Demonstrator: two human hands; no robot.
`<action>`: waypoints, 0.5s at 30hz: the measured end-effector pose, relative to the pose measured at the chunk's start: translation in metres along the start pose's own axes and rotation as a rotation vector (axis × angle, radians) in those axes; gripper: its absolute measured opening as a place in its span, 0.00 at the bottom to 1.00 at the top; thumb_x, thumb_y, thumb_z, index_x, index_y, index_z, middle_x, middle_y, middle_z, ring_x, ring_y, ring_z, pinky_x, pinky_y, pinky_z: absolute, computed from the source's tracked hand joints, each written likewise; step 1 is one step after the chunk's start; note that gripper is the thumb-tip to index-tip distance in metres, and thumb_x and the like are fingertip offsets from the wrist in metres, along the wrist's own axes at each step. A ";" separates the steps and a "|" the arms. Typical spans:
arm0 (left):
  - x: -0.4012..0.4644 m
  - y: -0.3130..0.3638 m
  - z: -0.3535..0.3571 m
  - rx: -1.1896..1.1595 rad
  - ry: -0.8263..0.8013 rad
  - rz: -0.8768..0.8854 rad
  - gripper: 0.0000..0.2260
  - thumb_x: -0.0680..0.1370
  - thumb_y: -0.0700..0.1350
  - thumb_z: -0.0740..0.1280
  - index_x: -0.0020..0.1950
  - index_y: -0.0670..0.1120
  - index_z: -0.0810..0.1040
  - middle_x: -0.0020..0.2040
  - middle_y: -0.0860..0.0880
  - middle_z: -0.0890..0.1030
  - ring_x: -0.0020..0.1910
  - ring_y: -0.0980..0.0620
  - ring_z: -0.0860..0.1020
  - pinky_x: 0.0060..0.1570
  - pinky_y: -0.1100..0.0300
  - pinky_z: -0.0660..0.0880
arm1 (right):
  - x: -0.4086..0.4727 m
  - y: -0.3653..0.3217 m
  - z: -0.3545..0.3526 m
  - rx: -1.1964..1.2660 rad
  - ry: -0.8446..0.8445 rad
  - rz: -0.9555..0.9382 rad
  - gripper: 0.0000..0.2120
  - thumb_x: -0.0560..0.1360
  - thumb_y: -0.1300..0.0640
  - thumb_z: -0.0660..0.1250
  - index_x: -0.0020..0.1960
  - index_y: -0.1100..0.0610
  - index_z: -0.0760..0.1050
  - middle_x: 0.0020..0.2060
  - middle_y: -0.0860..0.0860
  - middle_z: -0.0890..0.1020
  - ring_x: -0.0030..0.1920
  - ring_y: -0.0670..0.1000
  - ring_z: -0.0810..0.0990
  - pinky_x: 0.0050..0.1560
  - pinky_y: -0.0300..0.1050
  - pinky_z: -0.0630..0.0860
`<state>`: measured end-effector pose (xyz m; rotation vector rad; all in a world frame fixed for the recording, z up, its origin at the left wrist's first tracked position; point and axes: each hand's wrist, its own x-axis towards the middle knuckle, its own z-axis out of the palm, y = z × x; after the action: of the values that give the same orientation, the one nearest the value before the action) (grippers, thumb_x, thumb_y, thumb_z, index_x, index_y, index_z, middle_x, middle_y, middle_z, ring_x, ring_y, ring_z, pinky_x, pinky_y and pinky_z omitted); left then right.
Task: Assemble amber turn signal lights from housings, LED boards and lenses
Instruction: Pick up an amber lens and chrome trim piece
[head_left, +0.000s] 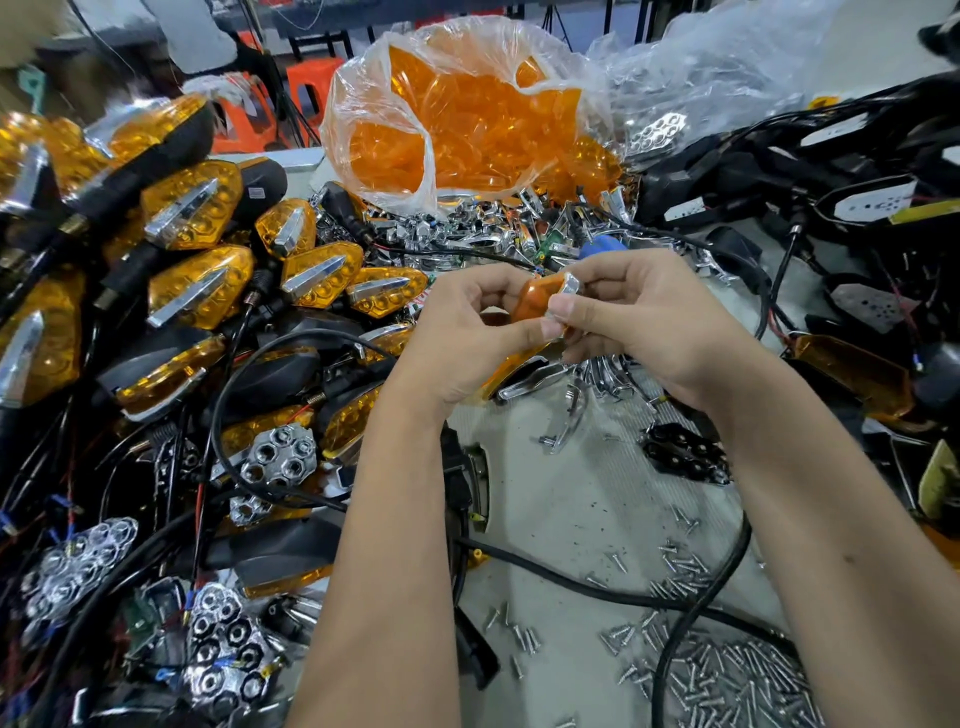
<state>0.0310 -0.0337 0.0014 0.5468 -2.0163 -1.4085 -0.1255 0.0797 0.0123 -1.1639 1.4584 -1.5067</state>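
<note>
Lens, amber, is being pinched between left hand and right hand, chrome trim apparently going on. Finished lights are piling left of the grip; bagged lenses are waiting beyond.

Glossy amber plastic lens — shiny chrome trim.

Only two forearms and two hands of the person are visible. Both forearms are bare up to the bottom edge of the picture; no sleeve covers them. The left hand and the right hand have no gloves. The fingernails that show are short and without polish.
</note>
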 end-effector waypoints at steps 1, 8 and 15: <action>0.000 -0.001 0.000 0.001 -0.014 -0.005 0.08 0.71 0.42 0.79 0.46 0.43 0.84 0.41 0.44 0.81 0.43 0.49 0.78 0.48 0.48 0.78 | 0.000 0.000 0.000 -0.016 -0.008 0.009 0.07 0.78 0.65 0.72 0.54 0.66 0.82 0.44 0.66 0.84 0.37 0.53 0.82 0.38 0.44 0.83; 0.001 -0.002 0.000 -0.004 -0.056 -0.013 0.13 0.74 0.38 0.78 0.49 0.30 0.80 0.41 0.38 0.77 0.40 0.46 0.74 0.44 0.52 0.73 | 0.000 0.002 -0.001 -0.073 0.015 0.008 0.09 0.76 0.61 0.75 0.51 0.68 0.83 0.44 0.72 0.81 0.35 0.53 0.81 0.38 0.45 0.84; 0.000 -0.001 -0.001 0.000 -0.049 0.000 0.12 0.74 0.39 0.77 0.49 0.31 0.80 0.40 0.39 0.77 0.39 0.49 0.74 0.40 0.59 0.73 | 0.001 0.003 -0.001 -0.057 0.024 -0.009 0.08 0.76 0.63 0.75 0.50 0.69 0.82 0.37 0.63 0.83 0.34 0.50 0.81 0.38 0.46 0.84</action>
<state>0.0312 -0.0345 0.0009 0.5172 -2.0547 -1.4346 -0.1273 0.0784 0.0098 -1.1906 1.5227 -1.4988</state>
